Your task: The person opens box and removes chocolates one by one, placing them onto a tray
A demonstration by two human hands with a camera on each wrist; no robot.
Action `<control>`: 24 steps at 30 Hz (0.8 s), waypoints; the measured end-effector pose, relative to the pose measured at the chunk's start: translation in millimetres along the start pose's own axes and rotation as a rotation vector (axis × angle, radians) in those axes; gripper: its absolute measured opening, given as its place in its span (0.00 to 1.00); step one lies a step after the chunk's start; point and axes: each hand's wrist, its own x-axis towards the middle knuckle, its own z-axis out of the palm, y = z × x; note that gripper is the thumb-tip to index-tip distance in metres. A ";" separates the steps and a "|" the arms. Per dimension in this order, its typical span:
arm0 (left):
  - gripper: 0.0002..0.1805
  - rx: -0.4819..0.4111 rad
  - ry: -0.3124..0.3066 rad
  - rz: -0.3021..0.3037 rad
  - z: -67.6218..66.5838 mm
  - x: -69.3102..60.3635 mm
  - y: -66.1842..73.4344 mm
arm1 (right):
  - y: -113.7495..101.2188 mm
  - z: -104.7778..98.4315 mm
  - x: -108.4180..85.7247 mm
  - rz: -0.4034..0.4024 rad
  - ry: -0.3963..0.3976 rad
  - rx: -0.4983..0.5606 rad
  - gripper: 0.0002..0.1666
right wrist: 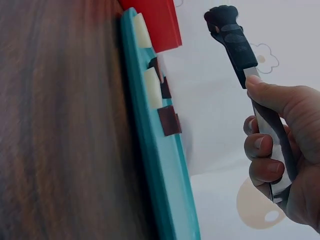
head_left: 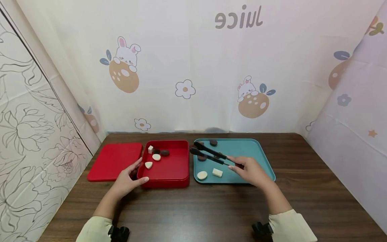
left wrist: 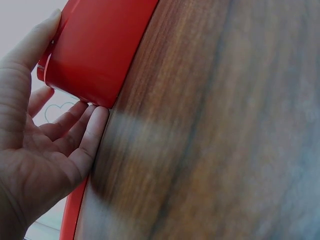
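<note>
My left hand (head_left: 128, 179) holds the near left corner of an open red box (head_left: 170, 171), thumb over the front rim and fingers against the side. Inside lie a white cube (head_left: 150, 149), a white oval (head_left: 156, 157), a white triangular piece (head_left: 148, 165) and dark pieces (head_left: 164, 153). My right hand (head_left: 250, 168) grips black-tipped tongs (head_left: 216, 154) above the teal tray (head_left: 239, 148). The tips point left, near the box's right wall. Something brownish shows at them; I cannot tell whether it is pinched. A white oval (head_left: 202, 175), a white block (head_left: 217, 172) and brown pieces (head_left: 213, 143) lie on the tray.
A flat red lid (head_left: 116, 161) lies left of the box on the dark wooden table (head_left: 193, 211). Behind the table hangs a printed curtain (head_left: 187, 50), and more patterned cloth stands at both sides. Box and tray sit close together.
</note>
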 end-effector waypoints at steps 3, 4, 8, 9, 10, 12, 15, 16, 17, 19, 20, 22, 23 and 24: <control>0.48 -0.009 0.000 0.011 0.1 0.1 -1.3 | 5.7 0.2 -3.3 -0.019 0.031 -0.010 0.20; 0.48 -0.015 0.000 0.016 0.3 0.0 -1.7 | 8.0 0.7 -4.4 -0.028 0.044 -0.019 0.20; 0.47 -0.043 -0.002 0.026 1.0 0.3 -3.5 | 14.8 1.1 -9.5 -0.044 0.091 -0.041 0.20; 0.47 -0.043 -0.002 0.025 1.0 0.3 -3.5 | 15.8 0.6 -10.8 -0.042 0.099 -0.050 0.22; 0.47 -0.045 -0.002 0.022 1.1 0.2 -3.5 | 16.7 0.1 -12.0 -0.035 0.104 -0.055 0.23; 0.47 -0.042 -0.002 0.018 1.1 0.4 -3.7 | 18.1 -1.8 -14.4 -0.022 0.107 -0.047 0.23; 0.47 -0.037 0.001 0.014 1.3 1.4 -5.3 | 20.8 -5.6 -18.0 0.006 0.103 -0.046 0.23; 0.47 -0.036 0.001 0.013 1.4 1.7 -5.6 | 21.7 -7.0 -19.2 0.019 0.100 -0.046 0.23; 0.47 -0.034 0.002 0.010 1.6 1.9 -5.5 | 22.5 -8.3 -20.3 0.030 0.099 -0.049 0.23; 0.47 -0.031 0.003 0.005 1.7 1.3 -3.3 | 24.3 -10.5 -22.3 0.058 0.101 -0.070 0.23; 0.46 -0.032 0.002 0.001 1.6 0.3 -0.7 | 25.0 -11.2 -23.3 0.072 0.105 -0.082 0.23; 0.46 -0.036 -0.001 -0.003 0.9 -3.1 7.5 | 26.5 -12.2 -25.0 0.094 0.118 -0.104 0.24; 0.46 -0.038 -0.004 -0.003 0.3 -5.3 12.6 | 26.8 -12.6 -25.9 0.099 0.124 -0.117 0.24; 0.45 -0.040 -0.006 -0.004 -0.4 -7.6 18.0 | 27.4 -12.9 -26.9 0.105 0.130 -0.126 0.24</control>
